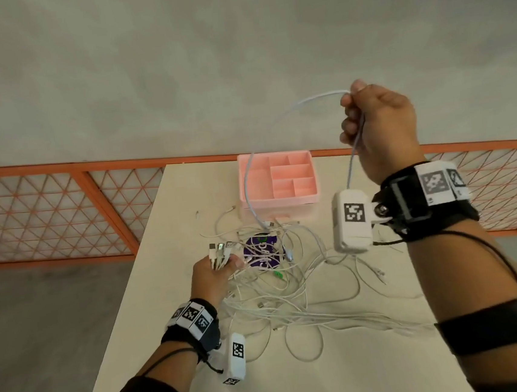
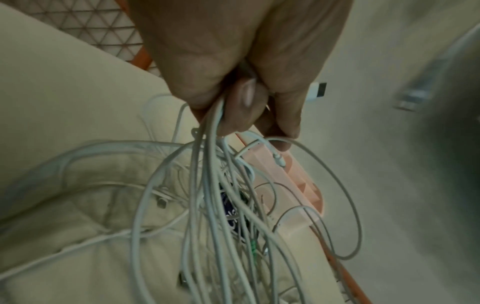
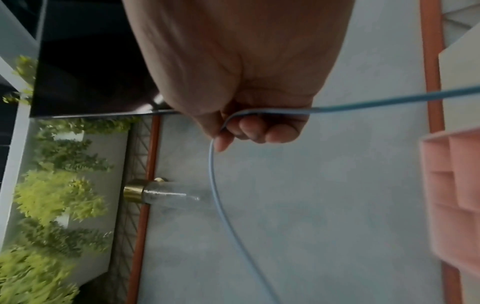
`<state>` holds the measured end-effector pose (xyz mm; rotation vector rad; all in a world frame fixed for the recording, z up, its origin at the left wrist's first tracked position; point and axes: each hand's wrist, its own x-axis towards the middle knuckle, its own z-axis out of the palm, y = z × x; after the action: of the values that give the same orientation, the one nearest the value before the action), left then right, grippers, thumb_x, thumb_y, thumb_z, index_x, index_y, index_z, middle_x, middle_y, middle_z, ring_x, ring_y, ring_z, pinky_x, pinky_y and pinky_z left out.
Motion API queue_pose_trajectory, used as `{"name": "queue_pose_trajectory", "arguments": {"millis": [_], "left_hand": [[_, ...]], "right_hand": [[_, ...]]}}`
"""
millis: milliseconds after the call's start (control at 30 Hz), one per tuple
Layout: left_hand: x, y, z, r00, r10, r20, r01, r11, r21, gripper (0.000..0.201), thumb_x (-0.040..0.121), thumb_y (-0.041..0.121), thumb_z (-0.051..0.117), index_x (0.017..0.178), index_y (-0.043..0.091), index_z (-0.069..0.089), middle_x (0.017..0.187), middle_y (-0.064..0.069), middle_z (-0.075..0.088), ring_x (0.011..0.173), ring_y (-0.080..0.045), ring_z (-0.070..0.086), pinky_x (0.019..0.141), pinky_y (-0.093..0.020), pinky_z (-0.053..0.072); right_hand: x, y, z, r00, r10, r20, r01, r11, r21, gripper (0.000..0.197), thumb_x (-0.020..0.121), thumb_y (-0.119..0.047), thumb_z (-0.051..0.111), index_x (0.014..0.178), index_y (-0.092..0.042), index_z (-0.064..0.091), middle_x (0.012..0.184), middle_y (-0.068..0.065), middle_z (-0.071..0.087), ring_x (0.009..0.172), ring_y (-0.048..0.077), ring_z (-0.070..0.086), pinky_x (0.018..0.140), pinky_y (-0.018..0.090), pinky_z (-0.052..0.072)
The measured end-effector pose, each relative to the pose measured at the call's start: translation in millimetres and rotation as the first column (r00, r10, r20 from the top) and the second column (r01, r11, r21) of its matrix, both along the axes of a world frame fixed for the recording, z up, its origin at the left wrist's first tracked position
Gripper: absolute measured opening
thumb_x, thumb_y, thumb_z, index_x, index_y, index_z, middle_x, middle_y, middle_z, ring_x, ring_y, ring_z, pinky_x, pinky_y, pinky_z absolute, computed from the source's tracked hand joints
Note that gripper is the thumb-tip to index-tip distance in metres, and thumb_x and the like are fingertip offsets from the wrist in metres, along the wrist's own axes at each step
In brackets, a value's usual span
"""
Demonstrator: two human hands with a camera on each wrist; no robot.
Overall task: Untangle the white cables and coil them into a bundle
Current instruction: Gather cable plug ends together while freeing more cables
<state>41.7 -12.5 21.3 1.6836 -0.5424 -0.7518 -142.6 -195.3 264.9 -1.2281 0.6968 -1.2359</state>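
While our left hand [image 1: 215, 274] sits low at the near-left edge of the tangle, its fingers are curled tight around a gathered sheaf of white cables [image 1: 293, 306], with the connector ends [image 1: 220, 250] fanned out above the fist. Seen from the left wrist, those strands drop from the grip and spread in loose loops over the table [image 1: 301, 387]. Most of the snarl lies just to the right of this hand, draped across a purple disc [image 1: 262, 252].

Farther out and much higher, our right hand [image 1: 381, 127] is closed on a single cable [image 1: 250, 177]. That strand runs through the fist, arches left and falls past the front of the pink organiser tray [image 1: 309, 195] into the far side of the pile. So its long axis runs roughly vertical, from the raised right grip down to the knot, while the left hand is nearer the knot. We judge that freeing this strand depends on pulling up and away while the left hand anchors the rest; it may snag where it enters the pile.
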Motion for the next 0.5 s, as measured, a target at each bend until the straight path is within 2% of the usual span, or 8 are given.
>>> {"name": "queue_pose_trajectory", "arguments": {"millis": [67, 133, 200, 267, 333, 400, 433, 500], "left_hand": [[1, -1, -4, 1.0, 0.006, -0.029, -0.006, 1.0, -0.007, 0.007, 0.084, 0.008, 0.075, 0.077, 0.008, 0.074, 0.062, 0.003, 0.07, 0.04, 0.001, 0.046, 0.049, -0.025, 0.037], [0, -4, -1, 0.997, 0.007, -0.073, -0.01, 0.999, -0.035, 0.009, 0.087, 0.014, 0.074, 0.079, 0.014, 0.075, 0.082, -0.013, 0.076, 0.041, -0.004, 0.042, 0.049, -0.024, 0.034], [-4, -9, 6, 0.989, -0.001, -0.146, -0.01, 0.997, -0.074, 0.013, 0.091, 0.02, 0.071, 0.081, 0.015, 0.076, 0.091, -0.029, 0.071, 0.041, -0.01, 0.031, 0.047, -0.02, 0.028], [-8, -15, 19, 0.986, -0.036, -0.164, 0.012, 0.989, -0.144, 0.017, 0.093, 0.024, 0.069, 0.081, 0.015, 0.077, 0.09, -0.036, 0.065, 0.041, -0.012, 0.025, 0.044, -0.019, 0.025], [-14, -19, 35, 0.988, -0.064, -0.144, 0.031, 0.975, -0.221, 0.019, 0.093, 0.027, 0.069, 0.08, 0.016, 0.076, 0.086, -0.023, 0.069, 0.041, -0.01, 0.026, 0.042, -0.019, 0.025], [-21, -23, 51, 0.993, -0.077, -0.089, 0.047, 0.954, -0.295, 0.017, 0.094, 0.026, 0.068, 0.09, 0.011, 0.076, 0.074, 0.002, 0.072, 0.041, -0.002, 0.035, 0.043, -0.019, 0.03], [-24, -25, 56, 0.996, -0.077, -0.051, 0.057, 0.946, -0.32, 0.018, 0.094, 0.023, 0.067, 0.097, 0.007, 0.075, 0.062, 0.013, 0.066, 0.041, 0.001, 0.041, 0.045, -0.016, 0.032], [-29, -29, 60, 0.996, -0.087, 0.026, 0.091, 0.939, -0.333, 0.019, 0.094, 0.017, 0.066, 0.105, 0.003, 0.073, 0.05, 0.02, 0.056, 0.043, 0.004, 0.047, 0.047, -0.01, 0.035]], "right_hand": [[-9, -6, -6, 0.992, -0.02, -0.126, 0.013, 0.998, -0.06, 0.028, 0.099, -0.023, 0.052, 0.073, -0.017, 0.062, 0.067, 0.0, 0.051, 0.05, 0.012, 0.039, 0.048, 0.023, 0.036], [-12, -7, -24, 0.97, -0.036, -0.241, 0.016, 0.996, -0.087, 0.03, 0.099, -0.024, 0.053, 0.073, -0.016, 0.064, 0.064, 0.002, 0.048, 0.049, 0.012, 0.041, 0.047, 0.023, 0.038], [-10, -4, -44, 0.934, -0.048, -0.354, 0.018, 0.996, -0.089, 0.029, 0.099, -0.025, 0.053, 0.075, -0.015, 0.065, 0.059, -0.002, 0.049, 0.05, 0.013, 0.042, 0.048, 0.024, 0.039], [-7, 3, -66, 0.886, -0.014, -0.464, -0.023, 0.997, -0.073, 0.027, 0.099, -0.021, 0.053, 0.076, -0.014, 0.066, 0.053, -0.013, 0.053, 0.05, 0.011, 0.042, 0.049, 0.024, 0.039], [-3, 14, -88, 0.813, 0.074, -0.577, -0.132, 0.99, -0.058, 0.02, 0.098, -0.015, 0.056, 0.082, -0.011, 0.068, 0.052, -0.02, 0.058, 0.049, 0.003, 0.046, 0.052, 0.019, 0.038], [1, 26, -106, 0.69, 0.172, -0.703, -0.298, 0.953, -0.059, 0.014, 0.095, -0.017, 0.062, 0.089, -0.008, 0.07, 0.063, -0.017, 0.063, 0.052, -0.006, 0.052, 0.058, 0.014, 0.038], [3, 33, -114, 0.618, 0.205, -0.759, -0.38, 0.923, -0.061, 0.013, 0.093, -0.019, 0.064, 0.089, -0.009, 0.071, 0.069, -0.014, 0.064, 0.055, -0.007, 0.053, 0.061, 0.015, 0.039], [8, 43, -130, 0.526, 0.216, -0.822, -0.471, 0.879, -0.071, 0.008, 0.091, -0.02, 0.068, 0.09, -0.014, 0.074, 0.081, -0.007, 0.063, 0.066, -0.003, 0.055, 0.068, 0.02, 0.041]]}}
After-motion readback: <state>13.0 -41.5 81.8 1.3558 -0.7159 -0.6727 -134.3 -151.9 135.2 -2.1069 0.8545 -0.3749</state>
